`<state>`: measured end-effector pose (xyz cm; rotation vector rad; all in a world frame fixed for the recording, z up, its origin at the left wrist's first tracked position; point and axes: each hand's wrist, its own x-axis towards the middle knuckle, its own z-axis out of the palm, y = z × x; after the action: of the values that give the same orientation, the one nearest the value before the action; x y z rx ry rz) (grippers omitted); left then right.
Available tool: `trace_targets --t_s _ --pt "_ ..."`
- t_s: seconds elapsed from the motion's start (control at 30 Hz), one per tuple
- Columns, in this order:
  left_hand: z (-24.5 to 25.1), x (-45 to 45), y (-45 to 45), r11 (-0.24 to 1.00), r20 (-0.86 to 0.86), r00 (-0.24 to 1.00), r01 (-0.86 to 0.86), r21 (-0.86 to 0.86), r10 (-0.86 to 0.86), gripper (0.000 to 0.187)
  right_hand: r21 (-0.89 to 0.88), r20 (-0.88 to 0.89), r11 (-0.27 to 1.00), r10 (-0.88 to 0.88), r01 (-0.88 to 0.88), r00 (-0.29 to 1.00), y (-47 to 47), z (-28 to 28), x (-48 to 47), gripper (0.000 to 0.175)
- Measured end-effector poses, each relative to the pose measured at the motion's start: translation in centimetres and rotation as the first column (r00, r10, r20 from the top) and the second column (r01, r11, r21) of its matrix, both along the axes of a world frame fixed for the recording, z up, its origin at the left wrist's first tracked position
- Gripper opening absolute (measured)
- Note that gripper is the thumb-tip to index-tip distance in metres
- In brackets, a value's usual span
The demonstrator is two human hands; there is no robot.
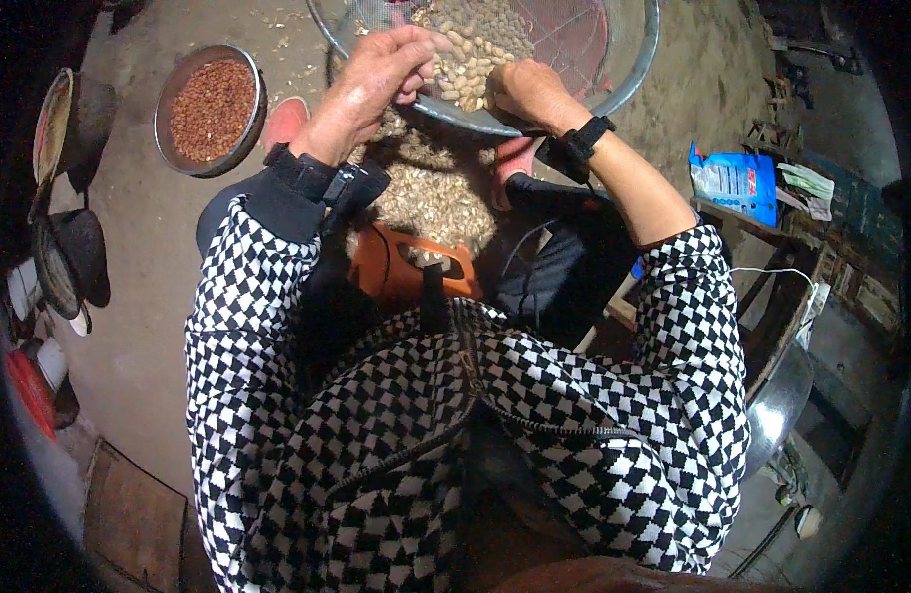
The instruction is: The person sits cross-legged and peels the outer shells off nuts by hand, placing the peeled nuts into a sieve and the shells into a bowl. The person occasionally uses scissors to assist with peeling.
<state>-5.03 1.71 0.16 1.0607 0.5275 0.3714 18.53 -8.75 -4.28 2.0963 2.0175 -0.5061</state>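
Observation:
Above the near-left rim of a round mesh sieve (643,67), my left hand (388,78) has its fingers curled and its thumb near the fingertips. Whether anything is pinched there is too small to tell. My right hand (531,87) rests over the sieve's near side, at the edge of a pile of unshelled peanuts (466,74). Its fingers bend down and out of sight, so what they hold is hidden. A heap of empty peanut shells (433,193) lies on the floor below the sieve, between my feet.
To the left, a metal basin (261,100) contains shelled reddish peanuts (210,111). An orange plastic object (407,259) with a handle-like opening sits between my legs. A blue plastic packet (733,185) lies on a wooden rack at right. Several pans and lids (55,259) line the left.

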Motion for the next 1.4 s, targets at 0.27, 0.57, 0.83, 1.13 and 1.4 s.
trace_targets --t_s 0.27,0.57,0.83,1.13,1.4 --pt "-1.7 -0.4 -2.7 0.954 -0.001 0.999 0.035 -0.298 -0.037 0.040 0.110 -0.407 0.965 -0.173 0.237 0.897 -0.8 6.8 -1.7 0.028" --pt "-4.1 -2.2 -1.1 0.796 0.208 0.975 0.064 -0.602 0.079 0.023 0.392 -0.351 0.919 0.123 0.027 0.928 5.0 6.6 0.4 0.026" --pt "-8.3 -11.1 7.7 0.863 -0.135 0.968 -0.251 -0.439 0.213 0.009 0.089 -0.482 0.993 -0.025 0.078 0.876 5.4 -4.5 3.1 0.021" --pt "-11.7 -16.6 16.8 0.475 -0.535 0.496 0.253 0.843 0.684 0.042 0.060 -0.103 0.966 0.258 -0.253 0.961 2.4 -3.2 0.8 0.017" --pt "-5.2 1.3 11.8 0.201 -0.411 0.894 0.376 0.905 0.177 0.030 -0.161 -0.877 0.848 -0.358 0.505 0.321 -2.8 4.4 -0.1 0.018"
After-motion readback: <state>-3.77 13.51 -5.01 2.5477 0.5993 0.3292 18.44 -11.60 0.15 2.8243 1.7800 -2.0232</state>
